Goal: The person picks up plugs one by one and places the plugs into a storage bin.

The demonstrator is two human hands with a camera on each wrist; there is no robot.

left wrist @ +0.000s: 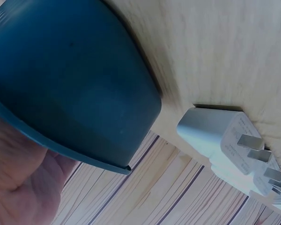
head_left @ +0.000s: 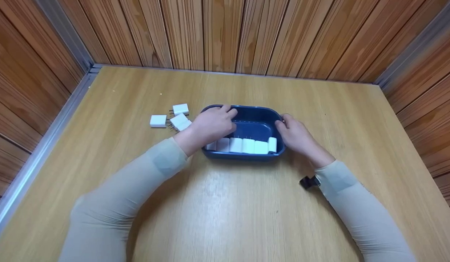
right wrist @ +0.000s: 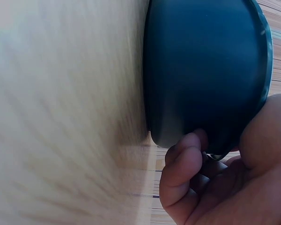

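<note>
A dark blue plastic box [head_left: 257, 157] stands on the table. Along its near inner side runs a row of white charger plugs [head_left: 248, 146], the rightmost turned on edge. My left hand [head_left: 215, 123] reaches over the box's left end with bent fingers inside; whether they hold anything is hidden. The left wrist view shows that hand [left wrist: 21, 178] behind the box rim [left wrist: 61, 147]. With my right hand [head_left: 296, 134] I grip the box's right end; the right wrist view has the thumb side at the rim and curled fingers [right wrist: 182, 164] against the outer wall.
Left of the box lie several loose white charger plugs [head_left: 158, 121], metal prongs showing; some appear close up in the left wrist view [left wrist: 210, 131]. Wood-panelled walls [head_left: 221, 36] border the table [head_left: 239, 214]. A black clip-like piece [head_left: 308, 182] sits at my right wrist.
</note>
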